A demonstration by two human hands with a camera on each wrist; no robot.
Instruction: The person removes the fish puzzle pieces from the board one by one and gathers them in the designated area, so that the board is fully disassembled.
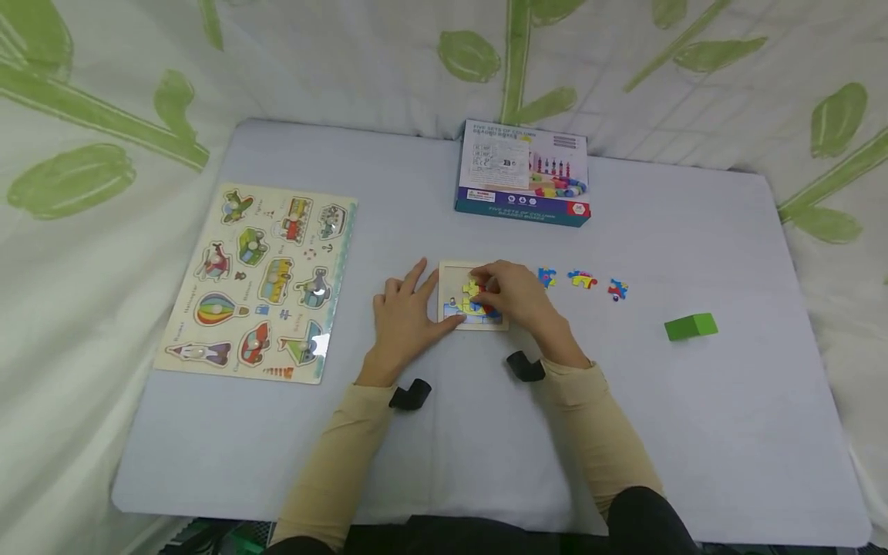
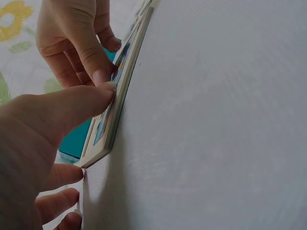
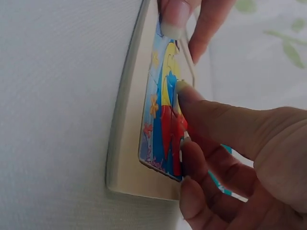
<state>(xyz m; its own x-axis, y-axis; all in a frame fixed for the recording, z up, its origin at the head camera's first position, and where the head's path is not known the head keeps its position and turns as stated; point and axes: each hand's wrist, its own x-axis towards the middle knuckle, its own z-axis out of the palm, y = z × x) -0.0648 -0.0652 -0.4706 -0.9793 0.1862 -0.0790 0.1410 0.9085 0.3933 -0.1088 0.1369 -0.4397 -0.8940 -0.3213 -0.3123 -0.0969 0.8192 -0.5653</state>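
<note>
In the head view, the left hand [image 1: 405, 314], spread wide, touches the puzzle board [image 1: 455, 273]; the right hand [image 1: 519, 297] pinches a puzzle piece [image 3: 181, 120].

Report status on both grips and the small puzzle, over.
Left grip spread, thumb on the puzzle. Right grip at the fitted pieces, hold unclear. Puzzle part-filled, three loose pieces to its right. Nothing seen in the way.

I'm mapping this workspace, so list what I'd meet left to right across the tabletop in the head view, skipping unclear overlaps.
Transport picture board → left hand → small puzzle tray → three loose puzzle pieces → green block.
</note>
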